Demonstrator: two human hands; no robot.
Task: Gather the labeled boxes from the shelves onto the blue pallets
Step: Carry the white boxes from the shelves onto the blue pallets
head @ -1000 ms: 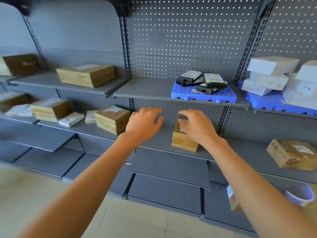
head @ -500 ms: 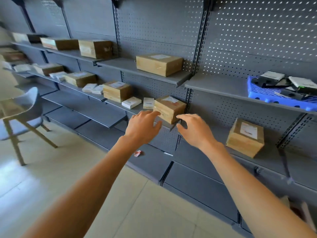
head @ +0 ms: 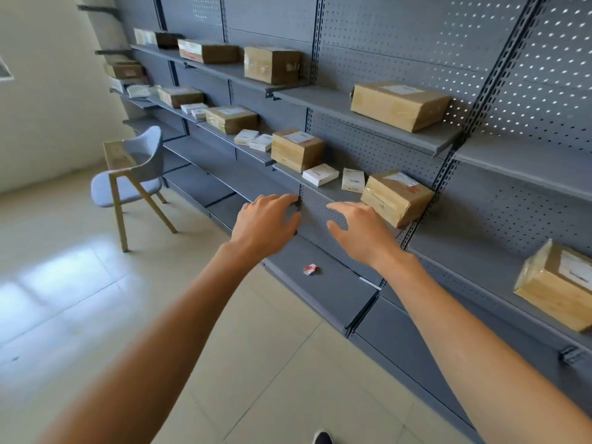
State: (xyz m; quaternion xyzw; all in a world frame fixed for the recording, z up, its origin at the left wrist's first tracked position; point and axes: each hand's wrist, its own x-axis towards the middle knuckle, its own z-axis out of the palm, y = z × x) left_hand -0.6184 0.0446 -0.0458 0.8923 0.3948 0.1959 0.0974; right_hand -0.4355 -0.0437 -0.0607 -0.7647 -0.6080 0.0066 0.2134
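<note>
Since half a second ago the view has swung further left, so the blue pallet has gone out of sight and a chair now stands in full view on the floor; both hands have shifted left of the tilted box, which then lay between them. Left hand hangs in front of the shelves, fingers spread and loosely bent, holding nothing; right hand is beside it, fingers likewise spread and relaxed, empty, its knuckles just below and left of the tilted box, whether touching it I cannot tell. That box sits on the middle shelf, labelled on top, one corner jutting past the shelf edge; left of it on the same shelf lie two small white boxes, then a taller box. On the upper shelf rests a large box; further left are more brown boxes, blurred with distance. At far right on a lower shelf sits another box, tilted. On the bottom shelf lies a small red-and-white scrap.
</note>
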